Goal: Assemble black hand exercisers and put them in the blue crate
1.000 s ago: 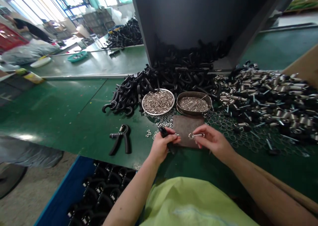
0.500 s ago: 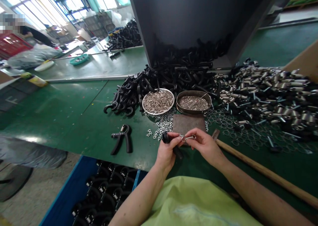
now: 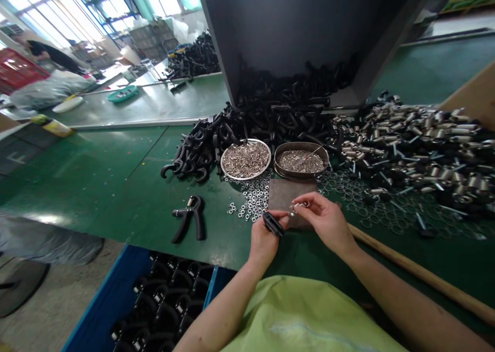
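My left hand [image 3: 263, 242] is closed round a black plastic handle [image 3: 274, 224], its slotted end tilted up toward me. My right hand [image 3: 328, 222] pinches a small shiny metal part [image 3: 302, 204], partly covered by the fingertips; a ring-like end shows. The metal part is close to the left fingertips, above a flat metal plate [image 3: 282, 192]. To the left, an assembled black hand grip trainer [image 3: 192, 219] with a small spring lies on the green table.
A round dish of small metal pins [image 3: 246, 159] and an oval tin [image 3: 328, 158] stand behind the plate. Loose nuts [image 3: 253, 200], black handles [image 3: 193, 145] and springs [image 3: 436, 130] are piled around. A wooden-handled hammer [image 3: 410, 267] lies right; a blue crate [image 3: 98, 300] sits below left.
The black handle has turned in my left hand, so its slotted end now faces up. My right hand has shifted slightly right and up with the metal part.
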Demonstrator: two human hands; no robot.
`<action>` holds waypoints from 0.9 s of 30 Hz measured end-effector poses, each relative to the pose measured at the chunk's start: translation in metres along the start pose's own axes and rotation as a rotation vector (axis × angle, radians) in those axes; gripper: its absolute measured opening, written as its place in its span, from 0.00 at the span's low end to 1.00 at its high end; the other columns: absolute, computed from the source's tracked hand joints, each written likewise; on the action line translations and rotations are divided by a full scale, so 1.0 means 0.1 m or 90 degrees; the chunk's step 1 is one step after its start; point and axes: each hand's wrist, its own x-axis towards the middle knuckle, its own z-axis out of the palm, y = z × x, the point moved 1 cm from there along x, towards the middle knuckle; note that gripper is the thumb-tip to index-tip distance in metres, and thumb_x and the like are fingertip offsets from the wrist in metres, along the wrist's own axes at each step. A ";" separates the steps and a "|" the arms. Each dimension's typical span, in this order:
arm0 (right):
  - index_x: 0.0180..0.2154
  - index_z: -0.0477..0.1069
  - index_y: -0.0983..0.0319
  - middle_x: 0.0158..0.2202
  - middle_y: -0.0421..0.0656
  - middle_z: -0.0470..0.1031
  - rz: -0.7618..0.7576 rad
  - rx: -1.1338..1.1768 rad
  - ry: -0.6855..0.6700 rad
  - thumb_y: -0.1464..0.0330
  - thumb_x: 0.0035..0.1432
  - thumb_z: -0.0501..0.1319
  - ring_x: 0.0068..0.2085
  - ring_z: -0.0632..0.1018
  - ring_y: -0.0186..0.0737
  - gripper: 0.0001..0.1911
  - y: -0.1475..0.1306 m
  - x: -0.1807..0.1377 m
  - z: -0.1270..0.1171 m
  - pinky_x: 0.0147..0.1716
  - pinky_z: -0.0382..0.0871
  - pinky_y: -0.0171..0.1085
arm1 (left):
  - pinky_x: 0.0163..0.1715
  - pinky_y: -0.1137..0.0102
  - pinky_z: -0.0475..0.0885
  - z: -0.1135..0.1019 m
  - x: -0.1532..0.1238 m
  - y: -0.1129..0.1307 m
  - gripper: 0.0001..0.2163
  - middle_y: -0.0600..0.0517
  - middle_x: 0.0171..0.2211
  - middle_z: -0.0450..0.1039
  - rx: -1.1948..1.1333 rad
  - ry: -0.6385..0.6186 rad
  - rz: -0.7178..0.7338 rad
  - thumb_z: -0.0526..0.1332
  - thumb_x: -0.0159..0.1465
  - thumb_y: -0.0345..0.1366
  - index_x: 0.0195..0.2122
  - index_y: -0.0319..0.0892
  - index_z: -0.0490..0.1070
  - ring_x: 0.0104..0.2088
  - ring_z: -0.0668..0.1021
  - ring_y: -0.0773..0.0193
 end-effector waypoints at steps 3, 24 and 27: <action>0.35 0.73 0.59 0.32 0.42 0.77 -0.053 -0.086 0.012 0.62 0.51 0.65 0.34 0.77 0.41 0.09 -0.11 0.00 -0.07 0.36 0.70 0.40 | 0.17 0.78 0.59 0.06 0.00 -0.05 0.13 0.55 0.22 0.68 -0.118 -0.050 -0.156 0.67 0.52 0.41 0.32 0.39 0.68 0.18 0.66 0.74; 0.34 0.72 0.59 0.30 0.39 0.76 -0.119 -0.213 0.027 0.67 0.54 0.60 0.31 0.76 0.37 0.04 -0.07 -0.07 -0.18 0.32 0.69 0.36 | 0.15 0.79 0.51 0.34 -0.08 -0.05 0.16 0.62 0.17 0.55 -0.125 -0.174 -0.263 0.69 0.48 0.37 0.30 0.41 0.60 0.17 0.57 0.76; 0.35 0.73 0.58 0.33 0.40 0.77 -0.140 -0.237 0.046 0.65 0.54 0.61 0.32 0.77 0.38 0.06 -0.06 -0.03 -0.28 0.34 0.69 0.37 | 0.16 0.80 0.50 0.34 -0.05 -0.05 0.16 0.62 0.17 0.55 -0.187 -0.175 -0.287 0.69 0.48 0.35 0.29 0.41 0.60 0.17 0.56 0.77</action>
